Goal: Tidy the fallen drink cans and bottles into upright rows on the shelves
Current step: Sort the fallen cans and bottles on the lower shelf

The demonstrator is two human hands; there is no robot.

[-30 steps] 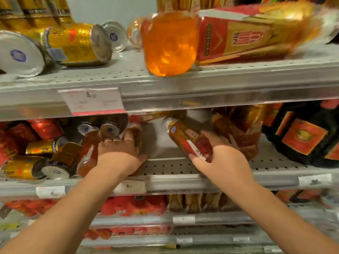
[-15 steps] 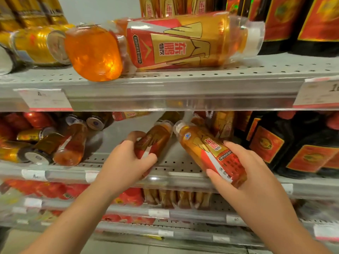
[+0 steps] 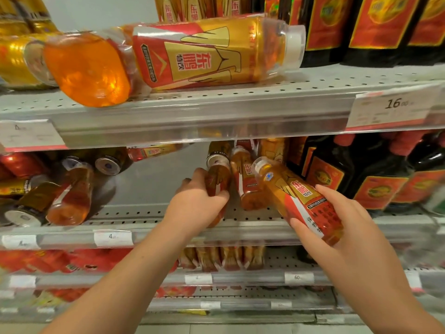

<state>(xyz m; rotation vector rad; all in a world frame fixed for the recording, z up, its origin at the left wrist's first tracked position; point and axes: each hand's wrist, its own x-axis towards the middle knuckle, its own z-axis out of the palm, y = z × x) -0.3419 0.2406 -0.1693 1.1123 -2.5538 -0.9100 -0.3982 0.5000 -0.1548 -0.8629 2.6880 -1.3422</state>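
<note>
Your shelf [image 3: 144, 213] runs across just beyond both sets of fingers. Above them, on the top shelf [image 3: 192, 121], a big bottle [image 3: 209, 51] lies on its side, cap to the right. Right of your right fingers stand dark bottles [image 3: 375, 179], glossy, with red labels.

Your right hand [image 3: 349, 227] grasps the tilted bottle [image 3: 298, 198] round its lower half. It is clear plastic with amber drink and a slick red-and-gold sleeve. Its long axis leans, with the white cap up and left toward the shelf back and the base down in your palm, out in front of the lip. You likely need to swing the cap up before setting it down.

Your left hand [image 3: 195, 208] wraps the left bottle [image 3: 218, 182], which is near upright. An upright bottle [image 3: 248, 179] stands between the two. Well left of your left fingers, round metal cans [image 3: 22, 216] lie tumbled.
</note>
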